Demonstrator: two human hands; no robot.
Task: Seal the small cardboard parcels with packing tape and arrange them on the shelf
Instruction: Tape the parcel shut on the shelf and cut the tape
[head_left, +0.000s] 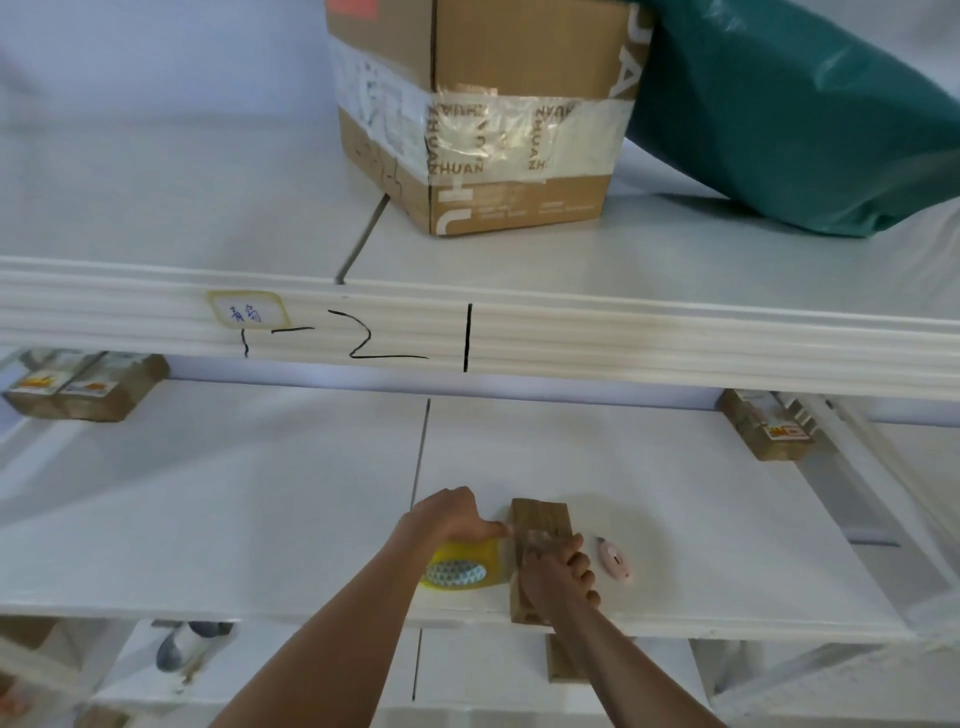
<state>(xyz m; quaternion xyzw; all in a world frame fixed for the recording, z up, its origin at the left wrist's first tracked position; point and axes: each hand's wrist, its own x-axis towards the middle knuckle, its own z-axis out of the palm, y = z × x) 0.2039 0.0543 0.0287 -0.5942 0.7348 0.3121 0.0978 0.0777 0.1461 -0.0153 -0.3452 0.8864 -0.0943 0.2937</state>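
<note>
Parcel (540, 525) at the shelf's (260, 519) front edge: right hand (558, 577) grips it, left hand (449, 514) grips tape roll (467, 569).

Under my right hand (558, 577) the small parcel (537, 525) is matt brown cardboard. The tape roll (462, 569) by my left hand (452, 514) is glossy yellowish plastic. The shelf (260, 519) is smooth matt white; the cutter (614, 562) is smooth pink plastic.

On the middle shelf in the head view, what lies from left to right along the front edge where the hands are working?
Tape roll under the left hand → small cardboard parcel under the right hand → pink cutter.
</note>
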